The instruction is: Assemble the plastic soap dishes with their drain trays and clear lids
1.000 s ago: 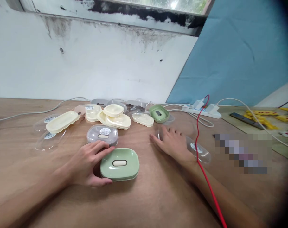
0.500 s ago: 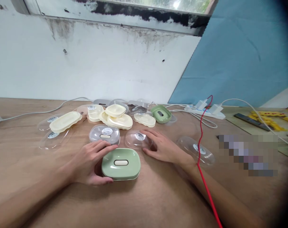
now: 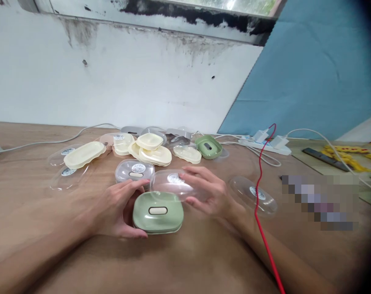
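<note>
A green oval soap box [image 3: 158, 222] with a cream slot in its top rests on the table in front of me. My left hand [image 3: 121, 210] curves around its left side, thumb at the near edge and fingers at the far edge. In my right hand [image 3: 208, 192] is a clear plastic cover [image 3: 165, 185] with a round printed sticker, gripped at its right end. The cover is tilted over the far edge of the green box; whether they touch I cannot tell. Behind my left fingers sits a grey box [image 3: 124, 173] under a stickered clear cover.
Cream-coloured pieces [image 3: 156, 155] lie heaped further back, with a green dish [image 3: 208, 147] to their right. Another clear cover [image 3: 243, 194] lies right of my right hand. A red cable [image 3: 258, 192] crosses above my right forearm from a power strip [image 3: 265, 145].
My right hand has closed on the clear cover, lifted it off the table and brought it left toward the green box. My left hand stays around the box.
</note>
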The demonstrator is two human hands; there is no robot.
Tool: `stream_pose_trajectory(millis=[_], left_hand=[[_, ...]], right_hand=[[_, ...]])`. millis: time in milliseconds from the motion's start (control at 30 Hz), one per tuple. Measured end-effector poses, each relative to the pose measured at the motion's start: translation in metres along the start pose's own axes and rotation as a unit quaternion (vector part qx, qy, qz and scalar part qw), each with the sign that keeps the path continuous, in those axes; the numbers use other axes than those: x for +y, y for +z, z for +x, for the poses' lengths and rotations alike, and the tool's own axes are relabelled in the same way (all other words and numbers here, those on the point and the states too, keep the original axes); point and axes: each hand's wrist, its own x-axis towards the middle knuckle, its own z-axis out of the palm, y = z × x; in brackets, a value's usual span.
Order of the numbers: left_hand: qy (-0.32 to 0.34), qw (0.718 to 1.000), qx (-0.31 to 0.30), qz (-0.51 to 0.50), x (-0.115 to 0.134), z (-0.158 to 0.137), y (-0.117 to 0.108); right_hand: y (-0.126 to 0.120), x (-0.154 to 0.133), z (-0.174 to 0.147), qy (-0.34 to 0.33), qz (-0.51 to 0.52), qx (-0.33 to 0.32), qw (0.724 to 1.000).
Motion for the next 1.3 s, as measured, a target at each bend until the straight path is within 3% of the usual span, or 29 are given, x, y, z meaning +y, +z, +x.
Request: stream_pose_trajectory(millis=[167, 367, 833, 1000, 1133, 1300], left_hand=[[-0.004, 1.000, -0.009, 0.026, -0.001, -0.002, -0.001], [0.024, 0.999, -0.010, 0.048, -0.006, -0.005, 0.002], [0.025, 0.999, -0.022, 0.027, 0.000, -0.001, -0.003], [0.041, 0.998, -0.014, 0.048, -0.003, -0.002, -0.001], [0.078, 0.994, 0.012, 0.078, -0.009, -0.005, -0.004], [0.004, 0.989, 0.068, 0.128, -0.015, -0.005, -0.016]], right_hand=[[0.018, -0.020, 0.000, -0.078, 0.027, -0.042, 0.996], [0.029, -0.027, 0.002, -0.069, 0.053, -0.086, 0.992], [0.041, -0.020, -0.007, -0.068, 0.094, -0.093, 0.989], [0.041, -0.021, -0.008, -0.054, 0.070, -0.141, 0.986], [0.042, -0.018, -0.007, -0.079, 0.086, -0.095, 0.989], [0.024, 0.004, -0.004, -0.053, 0.072, 0.003, 0.996]])
